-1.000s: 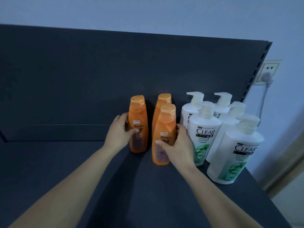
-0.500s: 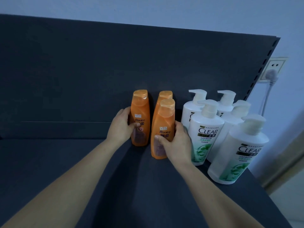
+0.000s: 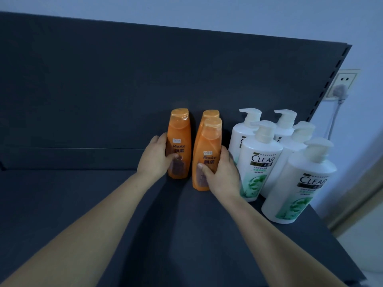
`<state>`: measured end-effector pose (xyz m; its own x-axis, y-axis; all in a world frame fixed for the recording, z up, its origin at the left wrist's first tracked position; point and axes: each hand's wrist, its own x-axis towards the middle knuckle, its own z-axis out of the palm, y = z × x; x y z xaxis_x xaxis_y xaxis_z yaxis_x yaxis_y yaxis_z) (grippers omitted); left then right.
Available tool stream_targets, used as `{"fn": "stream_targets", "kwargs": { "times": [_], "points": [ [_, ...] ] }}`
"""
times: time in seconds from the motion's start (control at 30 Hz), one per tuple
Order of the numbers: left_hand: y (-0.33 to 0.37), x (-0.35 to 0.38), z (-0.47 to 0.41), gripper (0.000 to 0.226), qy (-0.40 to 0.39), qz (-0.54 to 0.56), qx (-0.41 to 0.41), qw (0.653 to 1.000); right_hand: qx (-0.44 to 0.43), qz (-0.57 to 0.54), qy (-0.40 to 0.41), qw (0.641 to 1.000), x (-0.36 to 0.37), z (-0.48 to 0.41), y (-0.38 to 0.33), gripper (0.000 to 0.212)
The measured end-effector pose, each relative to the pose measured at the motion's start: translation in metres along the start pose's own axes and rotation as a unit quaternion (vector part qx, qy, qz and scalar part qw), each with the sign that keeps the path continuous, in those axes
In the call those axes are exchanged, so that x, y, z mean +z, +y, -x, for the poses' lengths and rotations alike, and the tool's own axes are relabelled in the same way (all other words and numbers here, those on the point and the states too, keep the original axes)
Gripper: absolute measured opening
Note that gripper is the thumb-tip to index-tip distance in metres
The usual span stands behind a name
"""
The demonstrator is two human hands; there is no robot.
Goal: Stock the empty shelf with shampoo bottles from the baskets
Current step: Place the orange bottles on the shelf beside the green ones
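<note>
Through the head camera, my left hand (image 3: 154, 160) is wrapping its fingers (image 3: 173, 156) round a tall orange plastic shampoo bottle (image 3: 179, 137) at twelve o'clock on the dark shelf (image 3: 83, 204). My right hand (image 3: 221, 177) is clasping a second orange bottle (image 3: 208, 146) at one o'clock. I am judging that both need setting upright, aligned, labels forward. Both labels are reading Rejoice; the white pump bottles (image 3: 260, 160) at two o'clock, CLEAR.

Three orange bottles (image 3: 179, 141), five white pump bottles (image 3: 259, 160) with green-patterned labels — dark charcoal shelf (image 3: 83, 204), pale blue wall (image 3: 207, 11).
</note>
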<state>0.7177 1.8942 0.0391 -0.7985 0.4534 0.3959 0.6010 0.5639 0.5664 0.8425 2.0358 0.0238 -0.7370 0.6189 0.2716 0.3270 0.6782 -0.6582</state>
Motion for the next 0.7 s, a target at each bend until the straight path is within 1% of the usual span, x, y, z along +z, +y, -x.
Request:
{"fn": "stream_targets", "kwargs": {
  "times": [0.07,0.2,0.37,0.43,0.53,0.6,0.7],
  "points": [
    [-0.004,-0.001,0.005,0.05,-0.018,-0.023,-0.004,1.0,0.008,0.019,-0.014,1.0,0.0,0.005,0.002,0.082],
    [-0.011,-0.004,0.018,0.043,-0.057,-0.084,-0.003,0.995,0.011,0.048,-0.025,0.998,0.0,0.024,0.007,0.076],
    [-0.02,-0.008,0.037,0.045,-0.151,-0.145,0.012,0.978,0.017,0.116,-0.052,0.992,-0.011,0.062,0.005,0.07],
    [-0.022,-0.011,0.045,0.048,-0.183,-0.153,0.036,0.97,0.028,0.146,-0.058,0.987,-0.017,0.08,0.004,0.071],
    [-0.019,-0.015,0.06,0.052,-0.215,-0.157,0.091,0.96,0.064,0.189,-0.067,0.978,-0.027,0.111,0.002,0.067],
    [-0.011,-0.018,0.071,0.05,-0.227,-0.159,0.134,0.951,0.088,0.215,-0.064,0.971,-0.037,0.132,0.0,0.065],
    [0.007,-0.019,0.089,0.046,-0.241,-0.153,0.197,0.938,0.122,0.244,-0.038,0.961,-0.054,0.166,-0.002,0.065]
  ]
}}
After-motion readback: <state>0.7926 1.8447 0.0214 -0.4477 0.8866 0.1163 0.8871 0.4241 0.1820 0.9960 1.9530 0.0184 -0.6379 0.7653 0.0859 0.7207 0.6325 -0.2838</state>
